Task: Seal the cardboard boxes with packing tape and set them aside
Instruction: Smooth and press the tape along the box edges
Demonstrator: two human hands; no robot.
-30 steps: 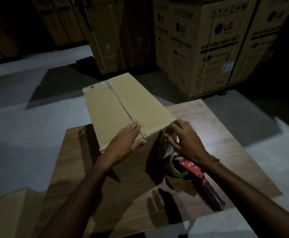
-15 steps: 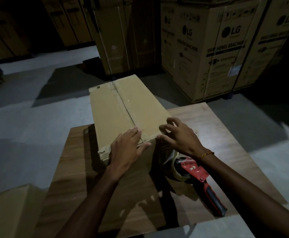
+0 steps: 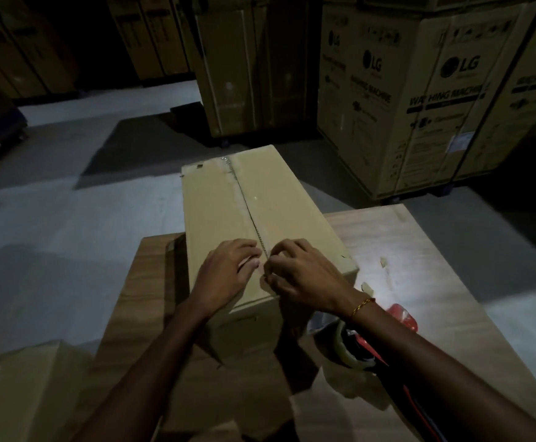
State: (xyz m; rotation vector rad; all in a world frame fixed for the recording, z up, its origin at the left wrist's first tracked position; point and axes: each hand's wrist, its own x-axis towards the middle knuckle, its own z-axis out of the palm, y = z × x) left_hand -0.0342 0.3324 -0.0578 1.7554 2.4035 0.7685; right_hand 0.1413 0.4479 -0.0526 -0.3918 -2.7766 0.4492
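Observation:
A tall plain cardboard box (image 3: 276, 202) stands on a wooden table (image 3: 426, 269), its two top flaps meeting in a centre seam with old shiny tape at the far end. My left hand (image 3: 225, 275) rests on the left flap by the near end of the seam, fingers pressing down. My right hand (image 3: 305, 275) is on the right flap with curled fingers, thumb and fingertips close together at the seam; what they hold is hidden. A red tape dispenser (image 3: 356, 349) with a clear roll lies on the table under my right forearm.
Another cardboard box (image 3: 21, 387) sits low at the left beside the table. Large printed appliance cartons (image 3: 419, 106) stand on the grey floor behind and to the right. Small tape scraps (image 3: 383, 261) lie on the table right of the box.
My right hand came off the box's right near edge and moved left onto the seam beside my left hand. The box has turned more square to me. The dispenser stayed on the table.

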